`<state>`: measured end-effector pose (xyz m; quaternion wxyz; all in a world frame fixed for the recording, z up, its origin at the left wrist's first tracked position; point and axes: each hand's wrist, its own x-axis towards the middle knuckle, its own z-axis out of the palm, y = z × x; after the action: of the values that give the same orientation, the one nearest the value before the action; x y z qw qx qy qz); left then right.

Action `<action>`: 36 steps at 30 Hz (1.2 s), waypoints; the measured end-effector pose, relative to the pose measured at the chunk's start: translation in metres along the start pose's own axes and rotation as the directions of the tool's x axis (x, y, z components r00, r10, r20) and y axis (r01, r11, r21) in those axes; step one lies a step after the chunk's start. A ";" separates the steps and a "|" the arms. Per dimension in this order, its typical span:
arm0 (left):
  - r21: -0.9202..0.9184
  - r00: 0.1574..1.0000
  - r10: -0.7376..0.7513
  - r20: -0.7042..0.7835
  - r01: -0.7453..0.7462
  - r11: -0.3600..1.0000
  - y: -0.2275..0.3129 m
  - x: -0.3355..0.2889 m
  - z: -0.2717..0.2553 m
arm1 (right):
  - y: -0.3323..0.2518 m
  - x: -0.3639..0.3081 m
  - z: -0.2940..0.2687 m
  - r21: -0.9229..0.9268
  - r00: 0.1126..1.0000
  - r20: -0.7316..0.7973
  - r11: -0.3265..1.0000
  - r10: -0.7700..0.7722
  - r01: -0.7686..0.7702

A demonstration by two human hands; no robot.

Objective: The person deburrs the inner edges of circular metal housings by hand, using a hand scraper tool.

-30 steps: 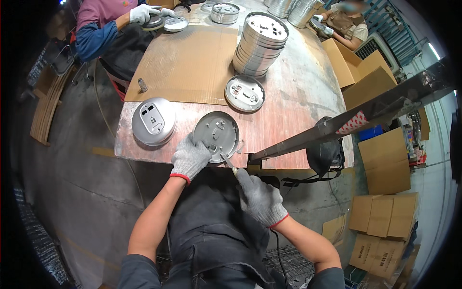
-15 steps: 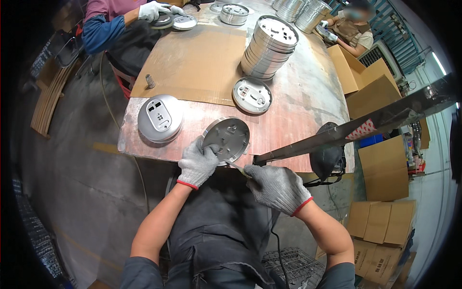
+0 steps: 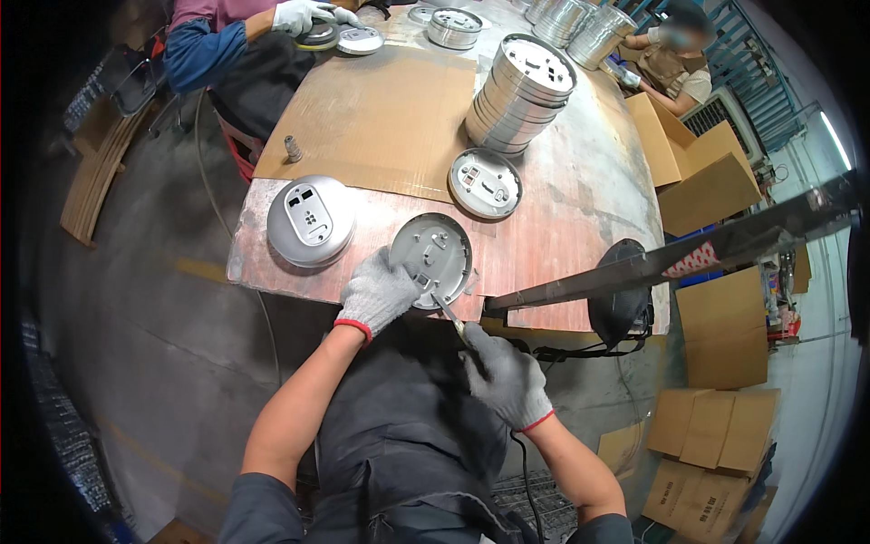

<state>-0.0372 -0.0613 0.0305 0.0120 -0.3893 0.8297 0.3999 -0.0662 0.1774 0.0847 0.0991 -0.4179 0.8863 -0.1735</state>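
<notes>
Close to the table's front edge, a round grey metal housing (image 3: 441, 251) is tipped up with its hollow inner side toward me, posts and small openings showing. My left hand (image 3: 376, 295), in a grey knitted glove with a red cuff, grips its lower left rim. My right hand (image 3: 507, 376), gloved alike, is closed round the handle of a slim tool with a narrow metal blade (image 3: 448, 311), possibly a file or deburring knife. The blade's tip meets the housing's inner face near its lower rim. Most of the handle is hidden by my fingers.
A domed silver housing (image 3: 310, 222) sits at left, a shallow round one (image 3: 486, 183) beyond mine. Behind stands a tall stack of housings (image 3: 521, 95). A cardboard sheet (image 3: 381, 118) covers part of the table. A dark metal bar (image 3: 634, 272) slants in from the right. Two co-workers sit opposite.
The housing has turned to show more of its inner face. My right hand has moved down and slightly left, its wrist lower, and the blade now reaches inside the rim.
</notes>
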 end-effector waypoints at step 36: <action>-0.170 0.899 0.326 -0.293 -0.384 0.907 0.003 -0.030 -0.001 | 0.003 0.031 -0.058 -0.099 0.987 0.127 0.988 -0.102 0.115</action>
<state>-0.0182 -0.0411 0.0431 -0.2132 -0.2779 0.8310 0.4321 -0.1064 0.1682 0.1355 0.1209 -0.4802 0.8624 -0.1056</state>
